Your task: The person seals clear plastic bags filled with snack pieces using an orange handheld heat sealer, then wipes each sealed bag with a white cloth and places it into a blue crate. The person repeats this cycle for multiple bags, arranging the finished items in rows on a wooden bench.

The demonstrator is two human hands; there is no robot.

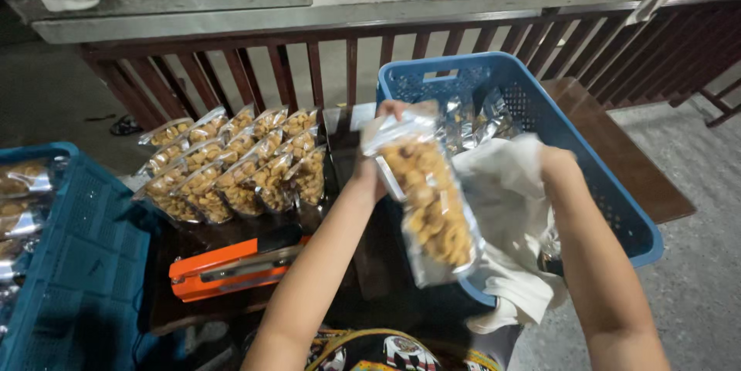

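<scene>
My left hand (377, 156) grips the top edge of a clear pouch of golden snack pieces (427, 201), which hangs tilted over the near corner of a blue plastic basket (594, 147). My right hand (557, 166) is shut on a white cloth (509, 216) and presses it against the pouch's right side. The cloth drapes down over the basket's front rim. Inside the basket lie several silvery pouches (475, 120), partly hidden by the pouch and my hands.
Several filled snack pouches (239, 162) stand in rows on the dark wooden table (617, 147). An orange heat sealer (231, 267) lies at the front. A teal crate (77, 263) with pouches is at left. A red-brown railing (324, 70) runs behind, under a concrete ledge.
</scene>
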